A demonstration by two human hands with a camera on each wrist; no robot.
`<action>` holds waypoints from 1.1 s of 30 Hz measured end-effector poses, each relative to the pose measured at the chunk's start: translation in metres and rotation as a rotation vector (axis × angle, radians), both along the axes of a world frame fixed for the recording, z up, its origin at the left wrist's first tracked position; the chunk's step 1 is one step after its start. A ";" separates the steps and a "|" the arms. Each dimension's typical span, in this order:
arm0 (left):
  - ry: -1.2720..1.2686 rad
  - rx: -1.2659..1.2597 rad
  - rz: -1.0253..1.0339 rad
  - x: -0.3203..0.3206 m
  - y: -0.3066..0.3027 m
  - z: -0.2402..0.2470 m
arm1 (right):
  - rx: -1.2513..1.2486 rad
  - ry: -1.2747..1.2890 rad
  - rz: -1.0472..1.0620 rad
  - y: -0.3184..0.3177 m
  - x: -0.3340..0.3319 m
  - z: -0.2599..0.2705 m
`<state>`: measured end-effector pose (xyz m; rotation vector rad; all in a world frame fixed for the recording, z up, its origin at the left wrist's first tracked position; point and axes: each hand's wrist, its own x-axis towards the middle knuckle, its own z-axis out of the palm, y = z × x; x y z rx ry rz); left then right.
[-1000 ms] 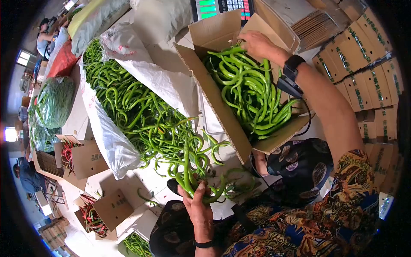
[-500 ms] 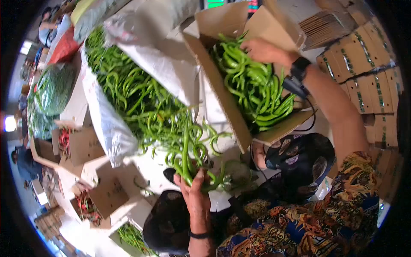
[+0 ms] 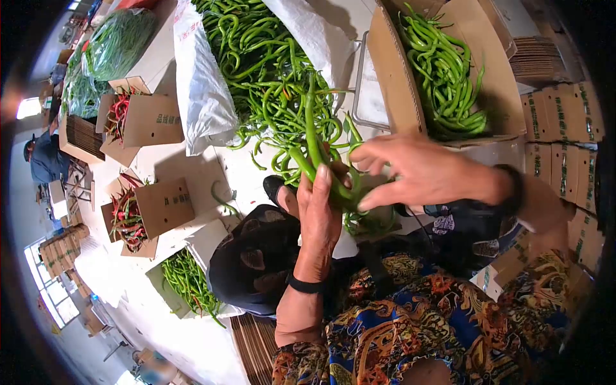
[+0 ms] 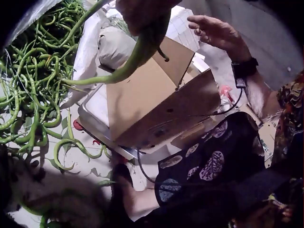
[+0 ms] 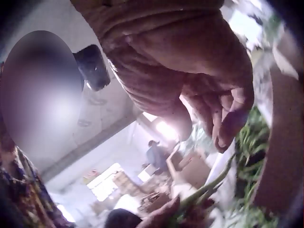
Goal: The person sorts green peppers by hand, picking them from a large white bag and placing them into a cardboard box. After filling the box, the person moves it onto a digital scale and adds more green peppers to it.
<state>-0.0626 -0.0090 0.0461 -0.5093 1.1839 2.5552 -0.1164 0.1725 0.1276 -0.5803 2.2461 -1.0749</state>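
Several long green chili peppers [image 3: 310, 125] are gripped in my left hand [image 3: 317, 212], their tips pointing up past the thumb. One curved pepper [image 4: 128, 66] hangs from that hand in the left wrist view. Right beside the bunch is my right hand [image 3: 433, 172], thumb and fingers spread apart with nothing between them. A cardboard box [image 3: 396, 70] behind the right hand holds a pile of green peppers [image 3: 443, 70]. Left of it, a white woven sack [image 3: 204, 96] lies spilling more peppers [image 3: 256, 38] onto the floor.
Two cartons of red peppers, a nearer one [image 3: 168, 208] and a farther one [image 3: 153, 120], stand on the left. Below them is a container of green peppers [image 3: 186, 282]. Stacked cartons [image 3: 564, 167] line the right side. A person [image 3: 48, 157] sits at far left.
My right hand has left the pepper box and come over to the bunch in my left hand. The left hand keeps its grip. The head view has swung, shifting the box and sack upward.
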 end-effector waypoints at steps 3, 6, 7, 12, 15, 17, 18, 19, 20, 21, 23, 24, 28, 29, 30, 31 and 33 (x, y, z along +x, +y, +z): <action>0.003 -0.008 0.014 0.003 -0.002 -0.001 | 0.020 0.007 -0.108 -0.034 0.016 -0.038; -0.014 0.026 0.066 0.004 -0.008 -0.007 | -0.032 -0.071 -0.187 -0.044 0.018 -0.052; -0.033 0.038 0.069 0.004 -0.013 -0.008 | -0.066 -0.039 -0.208 -0.044 0.018 -0.060; 0.015 0.065 0.120 0.005 -0.030 -0.001 | -0.436 -0.130 -0.334 -0.013 -0.002 -0.053; 0.077 0.121 0.258 0.000 -0.044 0.009 | -0.576 -0.283 -0.372 0.014 -0.007 -0.031; 0.117 0.126 0.316 -0.003 -0.056 0.007 | -0.565 -0.291 -0.431 0.029 -0.005 -0.025; 0.122 0.124 0.358 -0.003 -0.058 0.013 | -0.583 -0.306 -0.467 0.033 -0.006 -0.022; 0.122 0.106 0.389 -0.002 -0.060 0.012 | -0.569 -0.307 -0.492 0.035 -0.006 -0.017; 0.123 0.088 0.422 -0.001 -0.061 0.010 | -0.555 -0.308 -0.515 0.036 -0.004 -0.010; 0.120 0.089 0.409 0.000 -0.062 0.009 | -0.542 -0.310 -0.537 0.036 -0.003 -0.006; 0.100 0.111 0.370 0.000 -0.060 0.005 | -0.603 -0.322 -0.551 0.039 -0.001 -0.007; 0.089 0.118 0.352 0.001 -0.060 0.003 | -0.636 -0.331 -0.557 0.041 0.000 -0.008; 0.089 0.135 0.306 -0.001 -0.055 0.006 | -0.653 -0.348 -0.550 0.041 0.001 -0.008; 0.093 0.108 0.289 -0.001 -0.054 0.006 | -0.660 -0.350 -0.545 0.041 0.002 -0.009; 0.091 0.109 0.295 0.000 -0.051 0.008 | -0.666 -0.352 -0.541 0.041 0.003 -0.009; 0.089 0.112 0.301 -0.001 -0.047 0.011 | -0.687 -0.360 -0.530 0.041 0.004 -0.010; 0.095 0.116 0.290 -0.001 -0.043 0.012 | -0.727 -0.374 -0.509 0.043 0.004 -0.010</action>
